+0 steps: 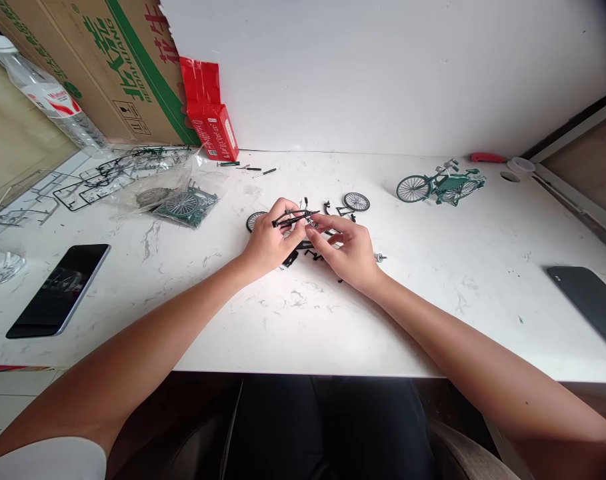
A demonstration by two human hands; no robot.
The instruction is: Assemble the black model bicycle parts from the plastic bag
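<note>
Near the middle of the white table, my left hand is closed on a small black bicycle frame, held just above the surface. My right hand meets it from the right, thumb and forefinger pinched at the frame's right end, where a small silvery part shows between the fingertips. Loose black parts lie under and around both hands, some of them hidden. One spoked wheel rests behind my right hand, and another wheel is partly covered by my left hand.
An assembled green model bicycle stands at the back right. Bagged parts, black sprues, a bottle and a phone are on the left. Small screwdrivers lie near a red packet. A dark object sits far right.
</note>
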